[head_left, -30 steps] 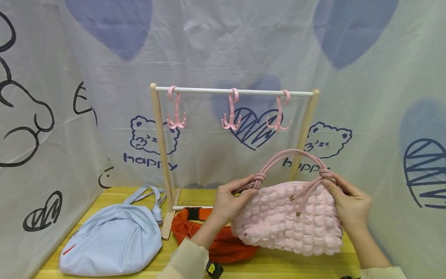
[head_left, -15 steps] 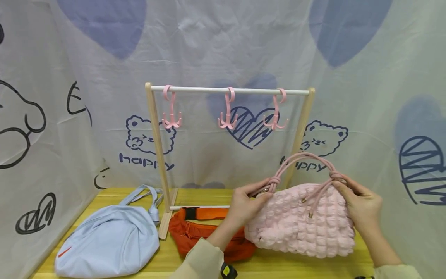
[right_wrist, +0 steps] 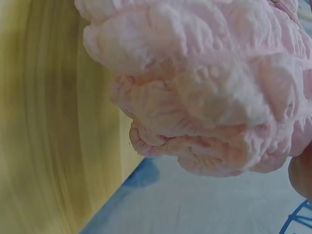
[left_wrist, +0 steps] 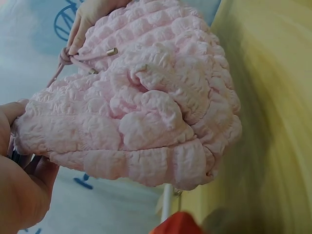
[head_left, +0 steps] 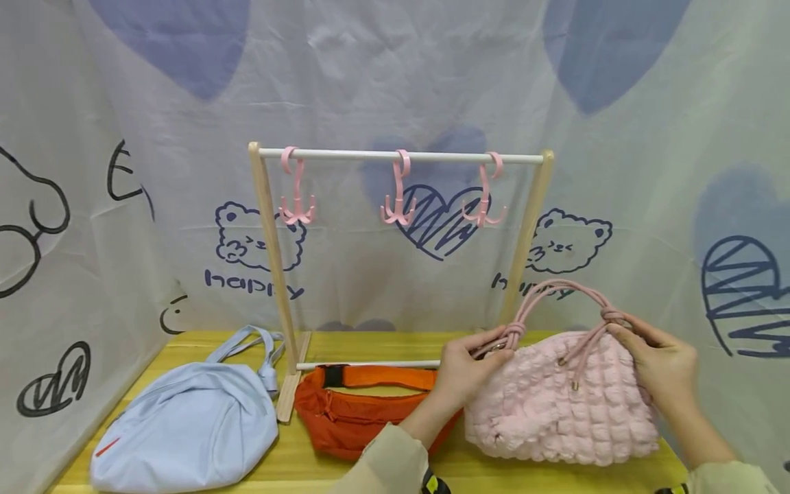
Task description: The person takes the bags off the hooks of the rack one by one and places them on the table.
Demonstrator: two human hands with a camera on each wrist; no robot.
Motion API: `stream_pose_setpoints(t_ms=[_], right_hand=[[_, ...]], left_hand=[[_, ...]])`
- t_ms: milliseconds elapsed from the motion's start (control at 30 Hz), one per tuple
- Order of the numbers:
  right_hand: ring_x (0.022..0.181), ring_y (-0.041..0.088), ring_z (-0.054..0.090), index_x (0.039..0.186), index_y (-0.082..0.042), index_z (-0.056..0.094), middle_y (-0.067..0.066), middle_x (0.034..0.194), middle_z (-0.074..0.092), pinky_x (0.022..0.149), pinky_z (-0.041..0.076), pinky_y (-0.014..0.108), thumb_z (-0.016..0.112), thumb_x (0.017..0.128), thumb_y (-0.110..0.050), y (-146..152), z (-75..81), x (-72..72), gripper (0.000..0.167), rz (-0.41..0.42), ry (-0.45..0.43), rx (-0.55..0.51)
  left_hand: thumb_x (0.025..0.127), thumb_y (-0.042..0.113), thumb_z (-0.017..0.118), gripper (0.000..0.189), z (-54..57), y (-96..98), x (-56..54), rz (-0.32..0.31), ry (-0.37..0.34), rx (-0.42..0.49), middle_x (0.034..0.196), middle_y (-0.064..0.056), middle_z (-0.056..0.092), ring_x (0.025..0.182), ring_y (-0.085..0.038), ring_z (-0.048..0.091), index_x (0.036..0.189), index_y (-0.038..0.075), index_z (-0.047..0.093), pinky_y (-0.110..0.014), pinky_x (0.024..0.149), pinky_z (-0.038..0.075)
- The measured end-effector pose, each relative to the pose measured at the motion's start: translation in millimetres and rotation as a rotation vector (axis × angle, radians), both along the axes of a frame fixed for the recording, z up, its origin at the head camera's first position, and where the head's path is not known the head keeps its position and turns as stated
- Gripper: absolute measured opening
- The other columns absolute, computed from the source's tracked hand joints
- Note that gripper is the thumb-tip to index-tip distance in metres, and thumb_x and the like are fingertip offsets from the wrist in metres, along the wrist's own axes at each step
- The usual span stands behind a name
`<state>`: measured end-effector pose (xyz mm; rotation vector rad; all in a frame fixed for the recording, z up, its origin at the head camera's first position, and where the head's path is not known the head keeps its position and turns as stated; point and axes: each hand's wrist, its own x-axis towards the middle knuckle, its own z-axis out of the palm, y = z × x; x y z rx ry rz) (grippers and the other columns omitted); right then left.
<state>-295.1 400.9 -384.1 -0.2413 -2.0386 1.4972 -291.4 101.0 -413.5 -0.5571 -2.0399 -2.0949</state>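
Note:
A puffy pink handbag (head_left: pixel 568 405) with knotted cord handles (head_left: pixel 564 287) is held at the right of the head view, just over the table. My left hand (head_left: pixel 465 367) pinches its upper left corner by the handle knot. At the opposite top corner my right hand (head_left: pixel 666 363) grips the bag beside the other knot. The bag's bubbled fabric (left_wrist: pixel 141 107) fills much of the left wrist view, sagging into folds. In the right wrist view the bag (right_wrist: pixel 204 87) hides nearly all of the right hand, leaving a bit of finger (right_wrist: pixel 301 173) at the edge.
A wooden rack stands at the back, its white bar (head_left: pixel 352 155) carrying three pink hooks (head_left: pixel 398 199). An orange waist bag (head_left: pixel 358 418) lies before it, partly behind my left forearm. Left of that lies a light blue bag (head_left: pixel 191 425) on the yellow wood-grain table (head_left: pixel 290 473).
Both hands have carried the pink handbag to the right and slightly down, away from the orange waist bag, which now shows more. The head view has shifted slightly. Both grips stay the same.

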Motion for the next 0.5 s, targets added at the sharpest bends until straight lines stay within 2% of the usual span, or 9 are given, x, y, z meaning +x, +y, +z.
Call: stream_pose_setpoints(t_ms=[100, 200, 400, 500], right_hand=[[0.079, -0.019, 0.063, 0.122, -0.006, 0.077, -0.039, 0.081, 0.066, 0.067, 0.05, 0.003, 0.087, 0.088, -0.023, 11.7, -1.1, -2.7, 0.039, -0.003, -0.021, 0.116], [0.08, -0.022, 0.06, 0.123, -0.007, 0.077, -0.042, 0.082, 0.063, 0.068, 0.049, 0.002, 0.086, 0.089, -0.028, 22.9, -2.3, -6.3, 0.041, 0.012, -0.04, 0.179], [0.083, -0.026, 0.052, 0.127, -0.006, 0.075, -0.046, 0.085, 0.058, 0.071, 0.046, 0.001, 0.083, 0.09, -0.039, 42.3, -4.4, -11.7, 0.05, 0.042, -0.111, 0.262], [0.084, -0.024, 0.051, 0.13, -0.001, 0.071, -0.044, 0.087, 0.058, 0.071, 0.046, 0.001, 0.082, 0.091, -0.04, 50.2, -8.2, -14.4, 0.056, 0.056, -0.134, 0.282]], left_hand=[[0.089, 0.015, 0.085, 0.037, -3.5, 11.9, -1.0, 0.018, -0.06, 0.012, 0.121, 0.0, 0.076, 0.105, -0.004, 0.07, 0.125, 0.018, 0.078, -0.017, 0.086, 0.057], [0.088, 0.013, 0.085, 0.036, -6.6, 23.4, -2.3, 0.028, -0.103, 0.034, 0.118, -0.001, 0.077, 0.102, -0.004, 0.07, 0.124, 0.017, 0.078, -0.018, 0.084, 0.058], [0.086, 0.008, 0.085, 0.034, -12.0, 46.7, -5.6, 0.019, -0.18, 0.124, 0.112, -0.001, 0.078, 0.096, -0.005, 0.072, 0.12, 0.015, 0.08, -0.019, 0.08, 0.059], [0.086, 0.007, 0.086, 0.034, -16.8, 56.6, -6.7, 0.029, -0.187, 0.121, 0.11, -0.001, 0.079, 0.095, -0.005, 0.072, 0.119, 0.014, 0.08, -0.018, 0.08, 0.059]])
